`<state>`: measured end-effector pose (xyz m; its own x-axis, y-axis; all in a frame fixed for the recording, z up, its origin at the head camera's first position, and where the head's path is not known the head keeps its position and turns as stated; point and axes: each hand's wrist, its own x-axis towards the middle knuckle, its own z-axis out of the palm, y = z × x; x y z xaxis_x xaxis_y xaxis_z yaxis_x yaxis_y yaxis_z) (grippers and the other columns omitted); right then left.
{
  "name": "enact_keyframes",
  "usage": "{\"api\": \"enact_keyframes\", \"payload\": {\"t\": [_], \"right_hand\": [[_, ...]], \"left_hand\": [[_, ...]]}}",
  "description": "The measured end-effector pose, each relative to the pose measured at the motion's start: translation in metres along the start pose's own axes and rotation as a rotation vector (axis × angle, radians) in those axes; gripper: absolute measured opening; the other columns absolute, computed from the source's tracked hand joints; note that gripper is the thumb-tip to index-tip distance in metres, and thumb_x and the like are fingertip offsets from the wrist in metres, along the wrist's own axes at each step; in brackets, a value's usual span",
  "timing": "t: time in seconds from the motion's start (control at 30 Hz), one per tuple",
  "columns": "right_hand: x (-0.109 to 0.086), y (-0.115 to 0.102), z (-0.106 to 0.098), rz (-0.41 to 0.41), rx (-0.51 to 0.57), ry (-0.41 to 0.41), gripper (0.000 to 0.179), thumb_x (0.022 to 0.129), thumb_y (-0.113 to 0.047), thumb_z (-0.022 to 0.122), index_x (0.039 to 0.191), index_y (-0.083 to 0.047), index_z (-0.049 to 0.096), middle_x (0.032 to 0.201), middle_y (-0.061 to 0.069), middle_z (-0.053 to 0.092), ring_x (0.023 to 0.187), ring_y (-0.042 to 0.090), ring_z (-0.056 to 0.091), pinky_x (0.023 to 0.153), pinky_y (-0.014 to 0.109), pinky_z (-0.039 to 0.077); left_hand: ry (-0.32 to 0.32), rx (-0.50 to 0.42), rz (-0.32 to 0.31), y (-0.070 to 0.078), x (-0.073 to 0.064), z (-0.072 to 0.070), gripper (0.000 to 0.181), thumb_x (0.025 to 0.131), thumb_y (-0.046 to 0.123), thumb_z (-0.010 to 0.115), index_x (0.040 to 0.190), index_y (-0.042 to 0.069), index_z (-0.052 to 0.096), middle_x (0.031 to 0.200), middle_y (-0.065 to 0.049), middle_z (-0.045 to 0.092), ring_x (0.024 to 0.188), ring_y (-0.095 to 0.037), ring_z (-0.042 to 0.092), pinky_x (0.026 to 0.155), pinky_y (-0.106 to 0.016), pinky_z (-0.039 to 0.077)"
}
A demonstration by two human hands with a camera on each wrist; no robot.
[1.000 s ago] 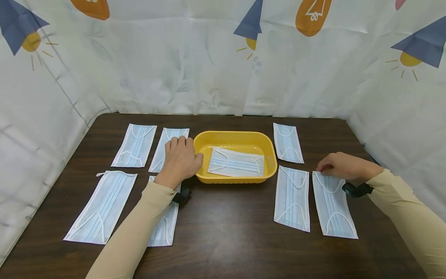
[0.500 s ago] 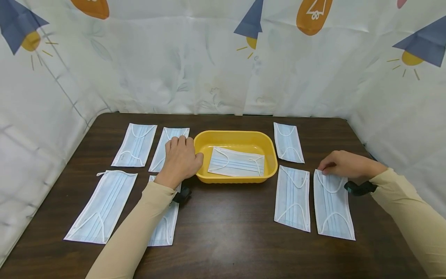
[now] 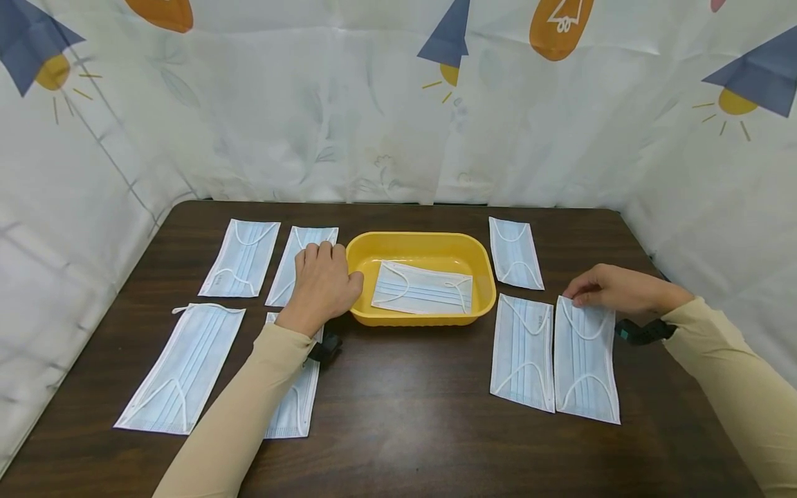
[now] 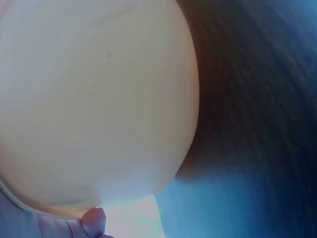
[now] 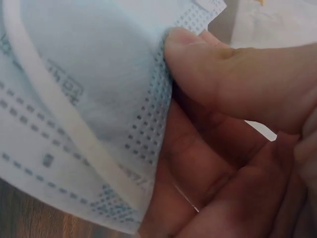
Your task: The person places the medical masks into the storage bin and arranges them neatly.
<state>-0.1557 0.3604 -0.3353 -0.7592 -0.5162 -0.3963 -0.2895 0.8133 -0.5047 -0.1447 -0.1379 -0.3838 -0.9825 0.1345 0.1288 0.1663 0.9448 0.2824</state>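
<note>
My left hand [image 3: 325,285] grips the left rim of a yellow plastic tray [image 3: 418,320]. In the left wrist view the tray [image 4: 99,109] fills most of the picture, with a fingertip at its edge below. One light-blue face mask [image 3: 423,290] lies in the tray. At the right, my right hand [image 3: 616,287] pinches the top edge of another face mask [image 3: 585,366], which hangs slightly raised. The right wrist view shows the thumb [image 5: 190,59] on the mask's dotted border and fingers behind it. Just left of this mask lies another mask [image 3: 521,353].
Another mask [image 3: 515,254] lies behind, right of the tray. On the left are several masks: one at the back [image 3: 240,259], one in front [image 3: 182,370], and others partly hidden by my left arm [image 3: 249,408]. Patterned white cloth [image 3: 373,104] surrounds the dark wooden table [image 3: 405,415].
The pinched mask has shifted left and up a little, closing up to the neighbouring mask. My right hand has risen slightly with it. My left hand and the tray have stayed put.
</note>
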Motion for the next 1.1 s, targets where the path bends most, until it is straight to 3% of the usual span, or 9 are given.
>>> {"api": "enact_keyframes", "payload": {"t": [0.37,0.6,0.8,1.1], "right_hand": [[-0.0019,-0.0004,-0.0046,-0.053,0.126,0.002,0.019,0.103,-0.017,0.062,0.116,-0.013,0.075,0.106,0.005,0.075,0.084,0.004,0.067,0.072,0.027,0.058],[-0.0002,-0.0004,-0.0051,-0.068,0.147,0.040,0.020,0.103,-0.017,0.062,0.117,-0.014,0.075,0.107,0.005,0.074,0.083,0.005,0.067,0.071,0.028,0.058],[0.0008,0.0000,-0.0048,-0.099,0.152,0.068,0.019,0.103,-0.015,0.061,0.116,-0.013,0.074,0.105,0.002,0.073,0.085,0.006,0.065,0.072,0.027,0.057],[-0.0053,-0.0028,-0.0045,-0.059,0.176,0.078,0.017,0.103,-0.017,0.062,0.114,-0.013,0.073,0.104,-0.001,0.072,0.086,0.007,0.064,0.073,0.027,0.056]], "left_hand": [[-0.005,-0.004,-0.004,0.0000,0.0033,0.0002,0.037,0.093,0.027,0.045,0.108,-0.006,0.054,0.098,-0.018,0.049,0.103,-0.040,0.039,0.096,-0.056,0.031],[-0.014,-0.007,-0.006,0.0002,0.0035,-0.0002,0.039,0.094,0.028,0.045,0.110,-0.007,0.054,0.099,-0.019,0.049,0.102,-0.040,0.039,0.095,-0.056,0.031],[0.005,-0.019,0.001,0.0003,0.0035,0.0007,0.034,0.093,0.027,0.045,0.104,-0.005,0.054,0.096,-0.018,0.048,0.099,-0.040,0.039,0.093,-0.055,0.031],[0.023,-0.033,0.009,-0.0004,0.0003,0.0010,0.029,0.092,0.025,0.045,0.097,-0.003,0.053,0.092,-0.018,0.048,0.095,-0.039,0.038,0.091,-0.054,0.031]]}}
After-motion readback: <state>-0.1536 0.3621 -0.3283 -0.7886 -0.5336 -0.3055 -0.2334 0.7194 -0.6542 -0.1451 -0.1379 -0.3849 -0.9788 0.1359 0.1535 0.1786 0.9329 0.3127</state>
